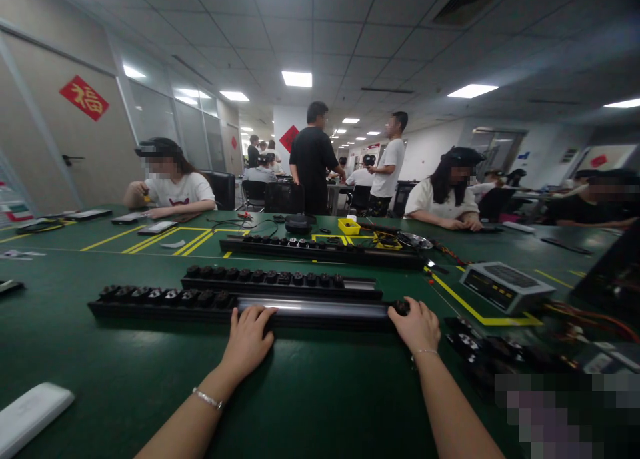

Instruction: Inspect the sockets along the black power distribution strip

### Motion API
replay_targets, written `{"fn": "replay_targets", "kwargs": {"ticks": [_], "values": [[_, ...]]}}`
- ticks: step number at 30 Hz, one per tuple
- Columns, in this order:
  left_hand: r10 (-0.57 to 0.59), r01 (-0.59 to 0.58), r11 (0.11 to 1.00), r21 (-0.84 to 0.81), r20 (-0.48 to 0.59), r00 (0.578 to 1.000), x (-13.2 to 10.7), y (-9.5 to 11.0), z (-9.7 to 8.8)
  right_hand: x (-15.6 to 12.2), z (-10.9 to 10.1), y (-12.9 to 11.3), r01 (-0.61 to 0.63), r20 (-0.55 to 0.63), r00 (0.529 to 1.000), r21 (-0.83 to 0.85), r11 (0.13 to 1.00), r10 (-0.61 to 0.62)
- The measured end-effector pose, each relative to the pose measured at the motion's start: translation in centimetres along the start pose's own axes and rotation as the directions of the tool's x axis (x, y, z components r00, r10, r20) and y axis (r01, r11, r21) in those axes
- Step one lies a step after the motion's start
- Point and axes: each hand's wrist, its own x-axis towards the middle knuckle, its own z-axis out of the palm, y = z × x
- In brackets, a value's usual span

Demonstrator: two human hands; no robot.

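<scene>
With your left hand [249, 342] spread on the near black rail [320, 309] atop the green table [320, 396], your right hand [419, 326] pinches a small black part [401, 307] at its right end, apparently positioning it, so the next move calls for careful alignment.

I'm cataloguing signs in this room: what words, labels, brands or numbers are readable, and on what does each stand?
"福" on the red diamond sign on the door at left.
Unreadable, partly hidden: the red sign behind the person in black.
Too blurred: markings on the gray metal box.
No other text, brand or number is readable.
</scene>
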Motion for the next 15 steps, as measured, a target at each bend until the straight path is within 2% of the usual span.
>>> {"fn": "replay_targets", "kwargs": {"ticks": [15], "values": [[-0.002, 0.002, 1.000, -0.010, 0.001, 1.000, 0.04, -0.08, 0.03, 0.19, 0.06, 0.37, -0.003, -0.003, 1.000, 0.028, 1.000, 0.003]]}}
